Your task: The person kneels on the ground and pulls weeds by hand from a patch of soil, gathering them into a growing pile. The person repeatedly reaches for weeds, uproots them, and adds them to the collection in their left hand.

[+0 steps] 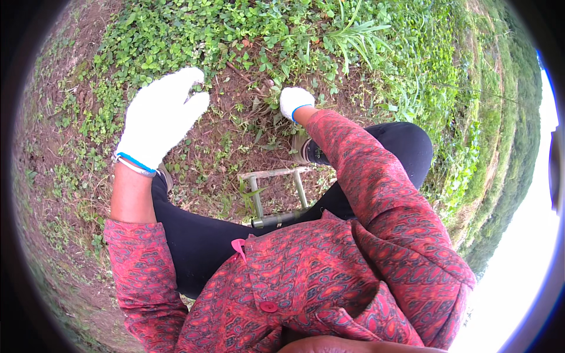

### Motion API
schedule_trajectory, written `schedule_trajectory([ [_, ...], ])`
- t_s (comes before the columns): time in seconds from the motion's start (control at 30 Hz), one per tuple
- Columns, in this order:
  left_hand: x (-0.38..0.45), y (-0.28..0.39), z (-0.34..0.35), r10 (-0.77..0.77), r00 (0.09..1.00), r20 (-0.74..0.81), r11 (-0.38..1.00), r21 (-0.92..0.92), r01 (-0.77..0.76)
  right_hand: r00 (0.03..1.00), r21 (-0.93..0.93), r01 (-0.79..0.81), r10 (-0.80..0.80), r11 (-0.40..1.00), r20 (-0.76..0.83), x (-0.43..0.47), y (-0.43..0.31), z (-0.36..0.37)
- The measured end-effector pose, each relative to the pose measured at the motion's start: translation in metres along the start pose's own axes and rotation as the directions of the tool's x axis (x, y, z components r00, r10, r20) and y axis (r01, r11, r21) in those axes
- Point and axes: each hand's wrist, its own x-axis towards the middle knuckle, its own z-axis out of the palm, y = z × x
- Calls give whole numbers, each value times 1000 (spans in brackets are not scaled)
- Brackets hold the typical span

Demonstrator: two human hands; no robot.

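Observation:
My left hand, in a white knit glove with a blue cuff edge, hovers at the left over low green plants. Its thumb and fingers are apart, with a gap between the tips. My right hand, gloved alike, is curled close to the soil beside a tangle of wilted weeds. Its fingertips are hidden, so whether it holds a stem cannot be told. Between the hands lies brown soil with a thin dry stick and scattered small weeds.
A metal-tube frame, apparently a low stool, stands between my legs. My shoes flank the worked soil. A tuft of long-bladed grass grows ahead. Denser greenery spreads right, towards a wooded slope.

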Motion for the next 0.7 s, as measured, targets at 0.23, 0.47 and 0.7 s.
schedule_trajectory([
  [0.23,1,-6,4,49,997,-53,999,25,-48,946,64,217,-226,974,235,21,11,34],
  [0.47,3,0,2,-25,1000,19,999,43,24,676,19,607,-530,794,512,-61,-60,5],
  [0.7,1,5,-5,-84,993,86,996,-7,85,905,36,415,-408,909,-116,-17,-76,15],
])
